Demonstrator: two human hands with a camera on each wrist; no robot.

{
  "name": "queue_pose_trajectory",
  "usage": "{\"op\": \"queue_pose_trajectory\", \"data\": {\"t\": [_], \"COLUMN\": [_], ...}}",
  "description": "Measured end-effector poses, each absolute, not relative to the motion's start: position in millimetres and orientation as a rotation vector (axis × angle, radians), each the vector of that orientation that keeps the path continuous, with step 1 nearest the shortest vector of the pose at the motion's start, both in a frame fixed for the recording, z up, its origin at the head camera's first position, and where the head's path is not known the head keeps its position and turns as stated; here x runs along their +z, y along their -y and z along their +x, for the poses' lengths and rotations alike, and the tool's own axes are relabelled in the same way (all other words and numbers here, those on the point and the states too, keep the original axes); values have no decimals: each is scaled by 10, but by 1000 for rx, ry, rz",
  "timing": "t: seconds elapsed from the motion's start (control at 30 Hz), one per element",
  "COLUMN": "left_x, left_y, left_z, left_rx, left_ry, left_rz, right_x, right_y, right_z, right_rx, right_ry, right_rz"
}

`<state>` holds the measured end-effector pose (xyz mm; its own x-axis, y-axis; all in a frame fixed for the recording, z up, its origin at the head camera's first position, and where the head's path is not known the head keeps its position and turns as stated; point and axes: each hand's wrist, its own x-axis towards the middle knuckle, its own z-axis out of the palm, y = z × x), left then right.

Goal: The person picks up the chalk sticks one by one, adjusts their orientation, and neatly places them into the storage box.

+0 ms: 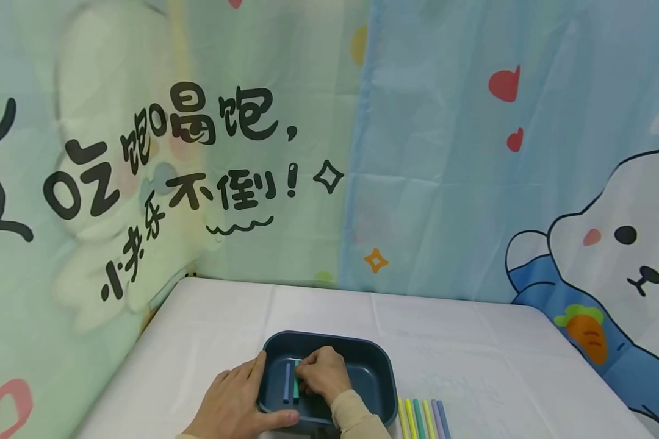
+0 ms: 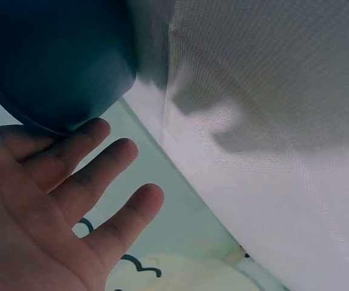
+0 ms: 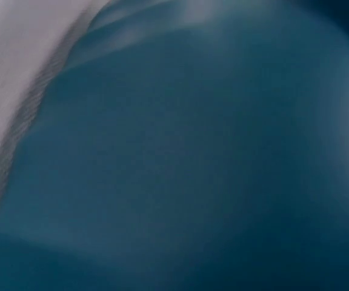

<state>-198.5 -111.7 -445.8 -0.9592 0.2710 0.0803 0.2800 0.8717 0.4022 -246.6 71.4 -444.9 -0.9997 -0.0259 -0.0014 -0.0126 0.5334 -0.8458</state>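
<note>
A dark blue rectangular box [image 1: 373, 356] stands on the white-covered table. My left hand [image 1: 235, 399] lies along its left side, thumb over the near rim; in the left wrist view the left hand's fingers [image 2: 111, 233] are spread and fairly straight, beside the box's outer wall [image 2: 71, 66]. Inside the box, my right hand [image 1: 326, 373] pinches a green stick [image 1: 296, 393]. Left of it lies a bluish-purple stick [image 1: 287, 384], nearly parallel. The right wrist view is filled by the blurred blue box [image 3: 162, 151]; neither the right hand nor the sticks show there.
Several thin sticks [image 1: 421, 417], yellow, green, purple and blue, lie in a row on the table right of the box. White cloth [image 1: 472, 353] covers the table. Printed curtains [image 1: 439, 152] hang behind it and on the left.
</note>
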Motion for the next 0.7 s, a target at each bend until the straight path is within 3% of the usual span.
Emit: {"op": "queue_pose_trajectory", "data": {"t": [0.7], "left_x": [-4454], "left_y": [1119], "left_z": [-1981], "left_rx": [-630], "left_ry": [3005], "left_rz": [-465], "right_x": [-4532], "right_y": [-625], "right_z": [-2511], "right_rx": [-1350], "right_ry": [-2845], "right_rz": [2]}}
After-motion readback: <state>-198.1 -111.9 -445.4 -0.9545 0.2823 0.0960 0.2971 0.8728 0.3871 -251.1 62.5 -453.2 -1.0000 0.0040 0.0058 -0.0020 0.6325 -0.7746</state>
